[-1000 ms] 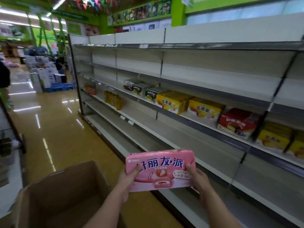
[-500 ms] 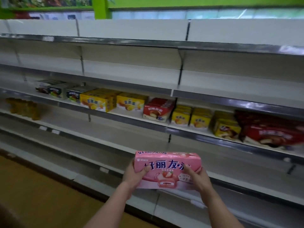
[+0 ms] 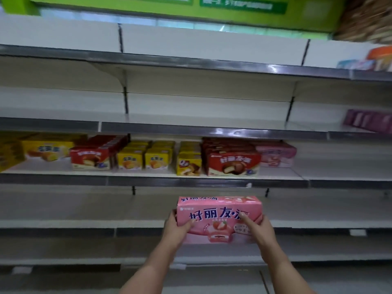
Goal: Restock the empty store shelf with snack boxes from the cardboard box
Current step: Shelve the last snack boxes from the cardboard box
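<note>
I hold a pink snack box [image 3: 218, 217] with blue lettering and a strawberry picture in front of the shelving, upright, face toward me. My left hand [image 3: 177, 229] grips its left end and my right hand [image 3: 259, 229] grips its right end. It hangs in front of a bare white shelf [image 3: 84, 223], below the stocked shelf [image 3: 339, 175]. On that stocked shelf another pink box [image 3: 277, 155] stands beside red boxes [image 3: 233, 162]. The cardboard box is out of view.
The stocked shelf also carries yellow boxes [image 3: 144, 158] and more red boxes [image 3: 93, 155] to the left. Bare shelf stretches right of the pink box. Purple packs [image 3: 367, 120] sit on the shelf above at the far right. The upper shelves [image 3: 191, 122] are bare.
My view has swung right along the shelving and the cardboard box and aisle floor have left the frame. The pink box stays in both hands, carried rightward to below the red boxes.
</note>
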A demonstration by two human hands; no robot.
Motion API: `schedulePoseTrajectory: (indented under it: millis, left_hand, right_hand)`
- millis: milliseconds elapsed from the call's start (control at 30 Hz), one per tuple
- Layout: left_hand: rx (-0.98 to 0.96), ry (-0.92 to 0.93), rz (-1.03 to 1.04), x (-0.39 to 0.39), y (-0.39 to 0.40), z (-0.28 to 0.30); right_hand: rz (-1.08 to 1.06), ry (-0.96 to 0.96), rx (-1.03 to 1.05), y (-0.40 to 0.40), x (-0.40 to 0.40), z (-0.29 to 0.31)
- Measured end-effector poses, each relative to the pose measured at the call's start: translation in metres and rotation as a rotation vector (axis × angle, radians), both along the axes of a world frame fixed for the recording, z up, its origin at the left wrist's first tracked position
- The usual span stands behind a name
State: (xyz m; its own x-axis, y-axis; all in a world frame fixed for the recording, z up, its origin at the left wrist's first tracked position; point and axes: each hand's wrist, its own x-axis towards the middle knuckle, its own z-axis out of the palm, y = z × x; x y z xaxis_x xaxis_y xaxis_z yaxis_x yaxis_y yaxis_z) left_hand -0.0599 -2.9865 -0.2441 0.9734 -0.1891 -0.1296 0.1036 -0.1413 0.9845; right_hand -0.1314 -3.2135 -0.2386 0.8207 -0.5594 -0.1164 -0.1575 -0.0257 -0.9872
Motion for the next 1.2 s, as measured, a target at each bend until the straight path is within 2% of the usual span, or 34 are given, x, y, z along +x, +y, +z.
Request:
schedulePoseTrajectory:
  millis: [267, 667, 900, 1033, 1200]
  left_hand:
    - [-0.038, -0.022, -0.095, 0.010, -0.139, 0.014]
    - [-0.046, -0.079, -0.150, 0.062, -0.264, 0.026]
    - [-0.053, -0.102, -0.127, 0.111, -0.337, 0.035]
    - [-0.083, -0.073, -0.112, 0.130, -0.373, 0.040]
    - [-0.016, -0.047, -0.136, 0.142, -0.406, 0.037]
  right_hand:
    - [-0.125, -0.027, -0.030, -0.120, -0.023, 0.018]
    - [-0.226, 0.020, -0.156, -0.236, 0.013, 0.031]
    - [-0.201, 0.256, -0.321, -0.310, 0.062, 0.045]
    - [-0.181, 0.169, -0.302, -0.342, 0.087, 0.054]
    - [-0.210, 0.126, -0.275, -0.373, 0.104, 0.049]
